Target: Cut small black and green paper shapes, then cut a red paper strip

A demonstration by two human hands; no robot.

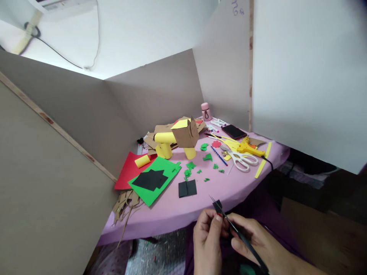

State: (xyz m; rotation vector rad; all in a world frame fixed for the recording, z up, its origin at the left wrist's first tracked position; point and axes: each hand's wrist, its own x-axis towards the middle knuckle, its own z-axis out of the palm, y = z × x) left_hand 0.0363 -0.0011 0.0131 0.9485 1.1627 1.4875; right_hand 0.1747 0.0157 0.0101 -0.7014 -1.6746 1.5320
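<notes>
Low at the table's front edge, my left hand point(210, 236) is closed, pinching a small piece of black paper point(216, 205) between thumb and fingertips. My right hand point(252, 233) is closed round long black tweezers point(240, 235). Their thin pointed tips lie across the black paper, pointing away from me. Whether they grip it, I cannot tell. Just beyond my hands, a folded black paper square point(187, 188) lies on the pink table cover point(169, 215). Behind it stands a model with a yellow paper tube body point(164, 138) and a brown cardboard head point(185, 135).
Green paper scraps point(190, 165) are scattered mid-table. Right are white scissors point(243, 160), a yellow glue gun point(249, 150) with a cord, a phone point(234, 131) and a pencil point(219, 156). Left are green point(153, 196) and red sheets point(127, 173). A pink bottle point(205, 112) stands behind; panels surround the table.
</notes>
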